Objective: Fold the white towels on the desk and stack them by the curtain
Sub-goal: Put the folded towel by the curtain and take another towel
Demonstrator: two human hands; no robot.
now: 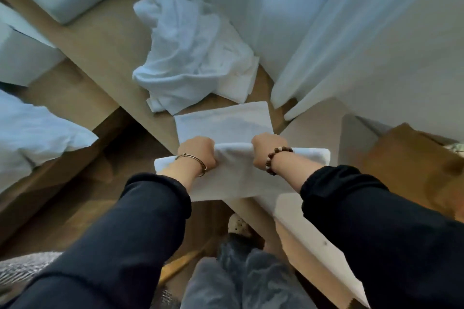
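Gripping the rolled edge of a flat rectangular white towel (226, 125), left hand (198, 153) and right hand (263, 149) both fisted, at 6 o'clock on the wooden desk (105, 40); crumpled towel pile (185, 57) at 12, curtain (326, 32) at 2.

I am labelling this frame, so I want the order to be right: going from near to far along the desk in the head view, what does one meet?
Towel gripped by the left hand and the right hand → crumpled heap of white towels → white curtain.
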